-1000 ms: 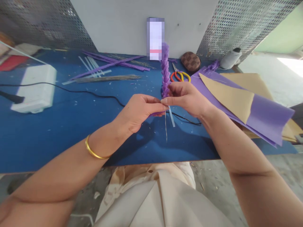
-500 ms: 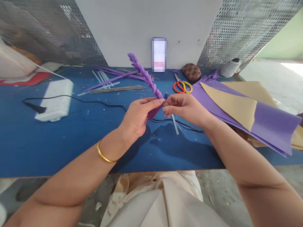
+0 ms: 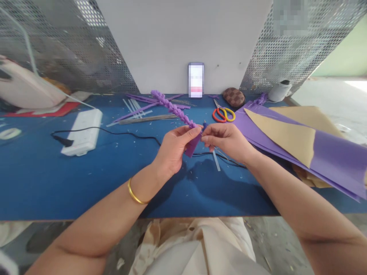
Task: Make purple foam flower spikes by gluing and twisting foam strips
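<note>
My left hand (image 3: 179,145) is closed on the lower end of a purple paper flower spike (image 3: 173,109), its curled petals wound along a slanting stem that points up and left. A flat purple paper strip (image 3: 192,147) hangs below the thumb. At the base of the spike, my right hand (image 3: 225,139) has thumb and fingers pinched together on a thin wire stem (image 3: 202,134), which barely shows. Behind the right fingers pokes the tip of a blue tool (image 3: 204,124), mostly hidden. A translucent stick (image 3: 216,161) lies under the right hand.
Scissors (image 3: 223,114) with red and yellow handles lie beyond my right hand, near a checkered pouch (image 3: 234,97). Purple and tan paper sheets (image 3: 286,137) cover the right. Wires (image 3: 149,119) lie behind, a power strip (image 3: 83,131) with a black cord (image 3: 129,133) left; a phone (image 3: 196,80) stands at the back.
The view has shifted, so the scene sits lower. The flower spike now leans more to the left, and more of the purple strip shows below my left thumb. Both hands keep their grip.
</note>
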`<control>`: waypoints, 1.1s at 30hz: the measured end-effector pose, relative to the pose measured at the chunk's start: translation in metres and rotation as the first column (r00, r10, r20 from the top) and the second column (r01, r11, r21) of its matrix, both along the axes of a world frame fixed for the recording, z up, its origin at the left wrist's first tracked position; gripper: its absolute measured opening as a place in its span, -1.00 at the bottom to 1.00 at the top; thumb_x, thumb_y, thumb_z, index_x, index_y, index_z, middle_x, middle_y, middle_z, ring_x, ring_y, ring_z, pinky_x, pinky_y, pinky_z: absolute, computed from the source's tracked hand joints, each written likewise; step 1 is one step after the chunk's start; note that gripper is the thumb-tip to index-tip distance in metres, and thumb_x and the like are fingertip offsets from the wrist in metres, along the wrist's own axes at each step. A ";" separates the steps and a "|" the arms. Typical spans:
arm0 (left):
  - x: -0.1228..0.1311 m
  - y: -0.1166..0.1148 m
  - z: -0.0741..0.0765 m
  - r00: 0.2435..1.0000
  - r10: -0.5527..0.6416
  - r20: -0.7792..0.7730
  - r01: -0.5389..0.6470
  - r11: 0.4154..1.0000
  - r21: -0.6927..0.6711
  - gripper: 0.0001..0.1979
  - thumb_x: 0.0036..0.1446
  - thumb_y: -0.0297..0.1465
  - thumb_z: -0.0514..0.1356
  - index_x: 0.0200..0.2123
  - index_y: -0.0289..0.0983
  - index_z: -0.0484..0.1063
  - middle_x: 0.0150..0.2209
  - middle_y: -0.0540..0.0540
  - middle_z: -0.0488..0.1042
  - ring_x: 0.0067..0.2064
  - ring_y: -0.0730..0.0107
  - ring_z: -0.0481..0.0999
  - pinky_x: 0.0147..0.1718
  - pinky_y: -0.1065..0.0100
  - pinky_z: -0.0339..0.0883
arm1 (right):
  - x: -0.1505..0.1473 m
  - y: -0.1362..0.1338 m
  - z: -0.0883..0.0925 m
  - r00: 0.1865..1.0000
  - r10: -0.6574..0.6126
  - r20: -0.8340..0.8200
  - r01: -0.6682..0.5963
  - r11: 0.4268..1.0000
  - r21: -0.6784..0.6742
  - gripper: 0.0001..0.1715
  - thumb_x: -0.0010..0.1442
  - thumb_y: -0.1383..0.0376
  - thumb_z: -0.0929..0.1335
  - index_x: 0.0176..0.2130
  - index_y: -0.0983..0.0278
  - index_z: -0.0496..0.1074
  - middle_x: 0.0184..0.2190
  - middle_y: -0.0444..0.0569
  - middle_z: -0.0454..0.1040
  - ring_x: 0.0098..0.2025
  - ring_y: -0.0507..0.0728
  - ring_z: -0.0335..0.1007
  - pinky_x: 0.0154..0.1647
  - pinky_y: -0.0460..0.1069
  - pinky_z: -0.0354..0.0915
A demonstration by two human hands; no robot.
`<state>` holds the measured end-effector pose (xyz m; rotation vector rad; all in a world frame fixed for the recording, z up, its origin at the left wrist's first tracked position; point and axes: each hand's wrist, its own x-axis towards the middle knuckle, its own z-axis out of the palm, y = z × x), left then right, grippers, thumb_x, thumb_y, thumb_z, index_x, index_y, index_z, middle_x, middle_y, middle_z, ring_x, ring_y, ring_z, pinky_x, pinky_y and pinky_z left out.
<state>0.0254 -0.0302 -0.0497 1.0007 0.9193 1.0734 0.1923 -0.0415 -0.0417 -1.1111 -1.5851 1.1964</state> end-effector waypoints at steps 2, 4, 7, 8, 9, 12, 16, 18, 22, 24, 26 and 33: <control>0.001 -0.001 -0.001 0.999 0.037 -0.022 -0.037 0.999 0.003 -0.77 -0.14 -0.26 0.44 -0.40 -0.24 0.58 -0.45 0.03 0.51 -0.44 0.51 0.38 -0.47 0.45 0.19 | -0.001 -0.001 -0.002 1.000 -0.019 0.017 0.019 1.000 -0.005 -0.88 0.08 0.28 0.42 -0.41 0.31 0.44 -0.56 -0.17 0.43 -0.56 -0.02 0.34 -0.49 -0.09 0.32; 0.002 -0.001 -0.002 0.998 0.049 -0.029 -0.049 0.999 0.001 -0.78 -0.17 -0.27 0.45 -0.47 -0.24 0.56 -0.50 0.05 0.48 -0.48 0.53 0.35 -0.48 0.44 0.19 | -0.002 -0.001 -0.003 0.999 -0.042 0.019 0.042 0.999 -0.005 -0.86 0.07 0.27 0.43 -0.39 0.30 0.44 -0.57 -0.17 0.43 -0.56 -0.01 0.35 -0.49 -0.08 0.32; 0.001 -0.001 -0.001 0.998 0.055 -0.019 -0.055 0.998 0.000 -0.78 -0.20 -0.28 0.47 -0.51 -0.25 0.54 -0.51 0.05 0.48 -0.48 0.53 0.35 -0.48 0.44 0.20 | -0.003 -0.002 -0.004 0.998 -0.066 -0.004 0.066 0.998 0.000 -0.85 0.05 0.27 0.45 -0.37 0.31 0.46 -0.57 -0.17 0.43 -0.56 -0.01 0.35 -0.49 -0.07 0.32; 0.001 -0.001 0.000 0.999 0.046 -0.015 -0.045 0.999 0.007 -0.78 -0.19 -0.27 0.47 -0.49 -0.24 0.56 -0.49 0.04 0.50 -0.47 0.52 0.37 -0.47 0.44 0.21 | -0.003 -0.002 -0.004 0.997 -0.077 -0.013 0.077 0.997 0.003 -0.84 0.05 0.27 0.45 -0.37 0.31 0.47 -0.56 -0.17 0.43 -0.56 -0.01 0.35 -0.49 -0.07 0.32; 0.001 -0.001 0.001 1.000 0.029 -0.010 -0.028 0.999 0.017 -0.77 -0.18 -0.27 0.46 -0.44 -0.24 0.59 -0.45 0.03 0.53 -0.45 0.52 0.38 -0.46 0.44 0.21 | -0.003 -0.001 -0.004 0.996 -0.090 -0.024 0.091 0.996 0.004 -0.84 0.05 0.26 0.45 -0.36 0.32 0.47 -0.56 -0.16 0.44 -0.57 -0.02 0.34 -0.49 -0.07 0.31; 0.000 0.000 0.003 1.000 -0.008 0.022 0.007 0.999 0.041 -0.71 -0.09 -0.21 0.42 -0.29 -0.21 0.62 -0.37 0.00 0.56 -0.42 0.51 0.41 -0.42 0.45 0.24 | -0.004 -0.001 -0.005 0.991 -0.111 -0.073 0.111 0.994 -0.007 -0.81 0.03 0.26 0.46 -0.34 0.33 0.47 -0.55 -0.17 0.44 -0.57 -0.02 0.34 -0.49 -0.07 0.30; 0.000 0.002 0.001 0.999 0.030 0.045 -0.032 0.999 0.033 -0.72 -0.06 -0.17 0.40 -0.36 -0.24 0.62 -0.41 -0.01 0.55 -0.40 0.48 0.43 -0.39 0.44 0.27 | -0.006 -0.001 -0.008 0.990 -0.087 -0.109 0.086 0.996 -0.019 -0.78 0.01 0.27 0.48 -0.31 0.31 0.47 -0.56 -0.18 0.44 -0.57 -0.02 0.34 -0.50 -0.07 0.29; -0.001 0.003 0.001 0.999 0.036 0.038 -0.037 0.999 0.032 -0.74 -0.09 -0.19 0.42 -0.39 -0.25 0.62 -0.41 -0.02 0.56 -0.37 0.46 0.45 -0.36 0.43 0.29 | -0.007 -0.001 -0.009 0.990 -0.092 -0.104 0.093 0.996 0.005 -0.79 0.01 0.26 0.49 -0.33 0.31 0.47 -0.58 -0.19 0.43 -0.58 -0.02 0.33 -0.51 -0.07 0.29; -0.003 0.005 0.001 0.997 0.026 0.069 -0.030 0.998 0.058 -0.72 -0.08 -0.19 0.42 -0.33 -0.24 0.63 -0.39 -0.02 0.55 -0.32 0.45 0.45 -0.32 0.43 0.29 | -0.006 -0.001 -0.011 0.986 -0.120 -0.112 0.126 0.991 0.047 -0.80 0.05 0.24 0.48 -0.33 0.30 0.48 -0.57 -0.18 0.44 -0.58 -0.01 0.34 -0.50 -0.06 0.28; -0.003 0.007 0.001 0.992 0.064 0.105 -0.073 0.994 0.080 -0.71 -0.06 -0.19 0.41 -0.28 -0.22 0.63 -0.37 -0.01 0.53 -0.30 0.46 0.45 -0.31 0.43 0.29 | -0.006 -0.001 -0.012 0.986 -0.122 -0.115 0.128 0.991 0.041 -0.78 0.04 0.22 0.48 -0.32 0.30 0.48 -0.56 -0.18 0.44 -0.58 -0.01 0.34 -0.50 -0.06 0.28; -0.004 0.009 0.001 0.981 0.135 0.140 -0.149 0.984 0.096 -0.73 -0.07 -0.21 0.42 -0.30 -0.22 0.62 -0.37 0.00 0.52 -0.31 0.48 0.44 -0.31 0.44 0.29 | -0.007 -0.001 -0.012 0.987 -0.115 -0.111 0.118 0.993 0.024 -0.77 0.03 0.22 0.49 -0.32 0.30 0.49 -0.57 -0.18 0.44 -0.58 -0.01 0.34 -0.50 -0.06 0.28; -0.010 0.018 0.002 0.975 0.167 0.147 -0.191 0.968 0.164 -0.70 -0.02 -0.13 0.37 -0.37 -0.26 0.62 -0.35 -0.08 0.55 -0.33 0.45 0.47 -0.34 0.43 0.31 | -0.011 -0.001 -0.015 0.972 -0.074 -0.222 0.052 0.993 -0.104 -0.76 0.01 0.22 0.50 -0.32 0.31 0.51 -0.57 -0.17 0.45 -0.58 -0.03 0.34 -0.50 -0.08 0.30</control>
